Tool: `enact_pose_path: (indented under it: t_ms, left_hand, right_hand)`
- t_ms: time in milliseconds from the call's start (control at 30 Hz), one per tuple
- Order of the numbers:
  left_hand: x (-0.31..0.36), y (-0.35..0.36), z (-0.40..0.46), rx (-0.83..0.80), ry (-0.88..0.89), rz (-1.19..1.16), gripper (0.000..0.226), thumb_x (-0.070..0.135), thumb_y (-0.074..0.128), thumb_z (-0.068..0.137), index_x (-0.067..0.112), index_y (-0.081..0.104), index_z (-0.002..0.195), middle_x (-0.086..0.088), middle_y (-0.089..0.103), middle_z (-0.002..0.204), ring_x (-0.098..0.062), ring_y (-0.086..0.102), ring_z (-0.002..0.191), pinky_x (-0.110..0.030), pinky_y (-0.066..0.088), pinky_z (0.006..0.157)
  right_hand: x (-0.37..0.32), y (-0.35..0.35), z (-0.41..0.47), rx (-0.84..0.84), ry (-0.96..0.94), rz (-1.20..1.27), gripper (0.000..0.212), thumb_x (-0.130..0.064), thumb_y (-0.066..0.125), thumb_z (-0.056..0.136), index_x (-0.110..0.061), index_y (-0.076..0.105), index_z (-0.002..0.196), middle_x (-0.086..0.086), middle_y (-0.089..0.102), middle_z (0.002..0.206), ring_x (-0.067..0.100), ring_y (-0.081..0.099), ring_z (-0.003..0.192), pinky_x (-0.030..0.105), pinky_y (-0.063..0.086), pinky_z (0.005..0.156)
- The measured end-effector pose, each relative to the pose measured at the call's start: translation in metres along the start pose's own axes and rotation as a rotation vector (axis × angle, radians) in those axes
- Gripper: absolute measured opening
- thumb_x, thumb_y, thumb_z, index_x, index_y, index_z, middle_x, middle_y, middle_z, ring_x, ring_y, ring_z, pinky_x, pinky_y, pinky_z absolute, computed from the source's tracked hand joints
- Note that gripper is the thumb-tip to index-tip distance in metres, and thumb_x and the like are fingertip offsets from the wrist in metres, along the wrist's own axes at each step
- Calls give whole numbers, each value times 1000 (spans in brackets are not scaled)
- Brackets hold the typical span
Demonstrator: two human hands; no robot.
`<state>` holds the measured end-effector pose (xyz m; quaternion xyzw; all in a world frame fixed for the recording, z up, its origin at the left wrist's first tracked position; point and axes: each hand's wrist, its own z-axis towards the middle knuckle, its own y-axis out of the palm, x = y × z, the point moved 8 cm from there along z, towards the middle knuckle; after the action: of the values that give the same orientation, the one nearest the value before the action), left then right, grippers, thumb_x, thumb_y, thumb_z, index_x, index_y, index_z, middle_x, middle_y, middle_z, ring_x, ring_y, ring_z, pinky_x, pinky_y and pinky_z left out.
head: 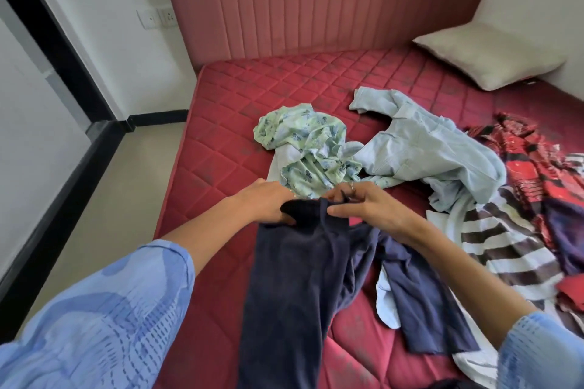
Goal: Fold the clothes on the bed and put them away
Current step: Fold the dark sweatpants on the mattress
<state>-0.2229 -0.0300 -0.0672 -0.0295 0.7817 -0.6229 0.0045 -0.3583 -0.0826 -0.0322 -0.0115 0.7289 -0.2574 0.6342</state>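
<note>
A dark navy garment [294, 278] hangs from both my hands above the red quilted mattress [227, 123]. My left hand [268, 202] grips its top edge on the left. My right hand [363, 202] pinches the same edge on the right, thumb on the cloth. Beyond the hands lie a crumpled green printed garment [303, 142] and light blue jeans [426, 148]. A brown and white striped cloth [505, 246] and a red patterned garment [531, 161] lie to the right.
A cream pillow [486, 57] rests at the far right against the padded red headboard [316, 0]. Tiled floor [104, 199] runs along the bed's left side, with a white wall and sockets [156, 17] behind it.
</note>
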Motion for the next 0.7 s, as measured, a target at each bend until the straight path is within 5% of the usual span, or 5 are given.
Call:
enact_pose_path:
  t_ms: [100, 167, 333, 533, 700]
  left_hand:
    - [-10, -40, -27, 21, -43, -183, 29, 46, 59, 90, 18, 60, 84, 6, 58, 78, -23, 62, 86, -32, 42, 70]
    - [-19, -84, -48, 105, -53, -136, 10, 23, 60, 91, 15, 63, 86, 1, 63, 85, -25, 62, 90, -31, 41, 70]
    - [-27, -217, -120, 379, -88, 89, 35, 1, 50, 81, 19, 67, 106, -12, 69, 103, -32, 63, 98, -40, 50, 82]
    - [-21, -329, -224, 564, -211, 250, 54, -10, 47, 78, 11, 60, 126, -18, 64, 116, -33, 58, 107, -28, 35, 77]
    - [-24, -349, -283, 429, -306, 543, 47, 5, 46, 91, 24, 54, 134, -13, 63, 112, -30, 59, 99, -31, 41, 77]
  right_hand:
    - [-56, -5, -17, -40, -45, 62, 24, -5, 63, 89, -3, 45, 73, 1, 41, 64, 10, 39, 62, 18, 34, 61]
    - [-85, -3, -29, -57, -66, 41, 21, -9, 60, 93, -5, 47, 78, -4, 46, 65, 5, 44, 61, 16, 38, 61]
    - [-121, 3, -52, -145, 60, -105, 40, -31, 70, 87, -12, 59, 120, 9, 69, 114, 24, 67, 104, 40, 52, 94]
    - [-119, 55, -75, -383, 181, -643, 52, -47, 74, 73, -8, 65, 106, 3, 71, 100, 27, 67, 95, 36, 53, 87]
    - [-176, -1, -60, 1, 187, -1276, 55, -60, 37, 95, -16, 58, 118, 8, 63, 119, 26, 58, 112, 34, 41, 98]
